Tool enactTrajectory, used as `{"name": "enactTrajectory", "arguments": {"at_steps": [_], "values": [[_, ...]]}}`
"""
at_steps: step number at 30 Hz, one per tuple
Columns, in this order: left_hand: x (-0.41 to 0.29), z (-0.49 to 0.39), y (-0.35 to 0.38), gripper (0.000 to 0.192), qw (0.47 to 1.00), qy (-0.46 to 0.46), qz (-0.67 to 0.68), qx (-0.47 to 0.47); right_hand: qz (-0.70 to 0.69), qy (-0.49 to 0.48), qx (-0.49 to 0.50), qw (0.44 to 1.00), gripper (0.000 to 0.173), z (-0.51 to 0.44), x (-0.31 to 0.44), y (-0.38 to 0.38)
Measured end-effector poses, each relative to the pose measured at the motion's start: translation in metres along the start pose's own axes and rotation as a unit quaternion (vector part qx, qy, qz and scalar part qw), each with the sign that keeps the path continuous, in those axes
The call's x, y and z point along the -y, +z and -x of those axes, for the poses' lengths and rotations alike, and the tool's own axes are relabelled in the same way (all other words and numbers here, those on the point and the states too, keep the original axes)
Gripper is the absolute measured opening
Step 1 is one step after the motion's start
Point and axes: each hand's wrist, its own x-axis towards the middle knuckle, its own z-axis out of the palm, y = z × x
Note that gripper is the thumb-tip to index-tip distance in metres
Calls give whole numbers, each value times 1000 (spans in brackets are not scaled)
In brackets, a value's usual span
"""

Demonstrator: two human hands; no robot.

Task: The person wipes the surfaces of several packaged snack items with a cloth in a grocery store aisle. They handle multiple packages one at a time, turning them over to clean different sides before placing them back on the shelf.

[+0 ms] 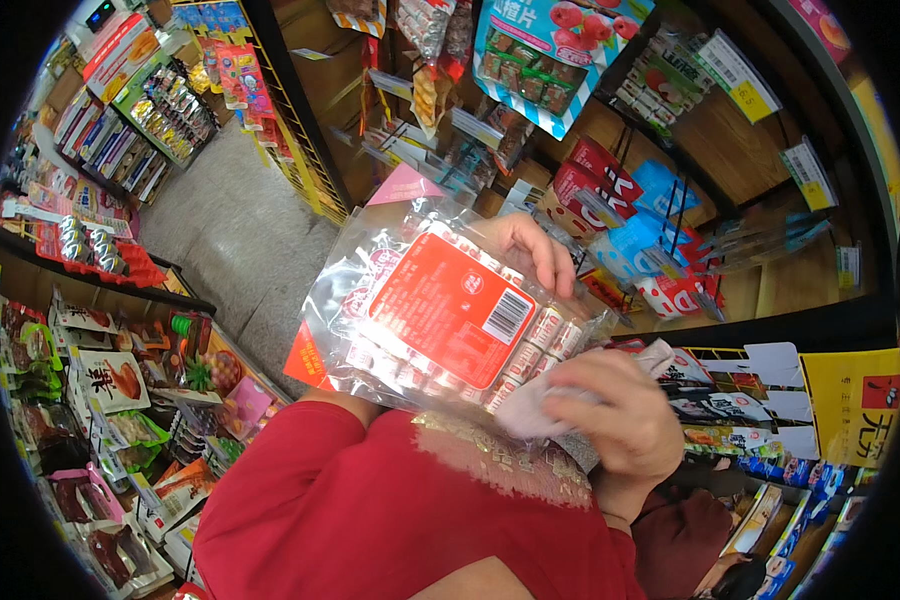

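Observation:
A clear plastic bag of small wrapped sweets (555, 330) is held tilted before my chest, its back side with a red printed label (450, 307) and barcode facing up. My left hand (536, 244) grips it from beneath, fingers curling over the far edge; the left forearm passes behind the bag. Bunched in my right hand (619, 412) is a pale cloth (536, 409), pressed against or just over the bag's lower right corner. The right hand is slightly blurred. Glare whitens part of the plastic.
Hanging snack packs (540, 67) and price tags fill the wooden rack (727, 150) close ahead. More packaged snacks (112, 379) line the left shelf. A grey floor aisle (232, 210) runs between. Another person in dark clothing (675, 544) is low at the right, near boxed goods.

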Motion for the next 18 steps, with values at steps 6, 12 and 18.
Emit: {"name": "enactTrajectory", "arguments": {"at_steps": [6, 12, 18], "values": [[0, -8, -1, 44, 997, -51, 56, 6, 29, 158, -326, 932, 29, 17, -5, 16], [4, -9, -4, 51, 994, -102, 32, 4, 58, 154, -320, 933, 38, 13, -4, 36], [12, -12, -9, 54, 993, -103, 48, 19, 64, 161, -314, 933, 42, 14, -2, 40]]}}
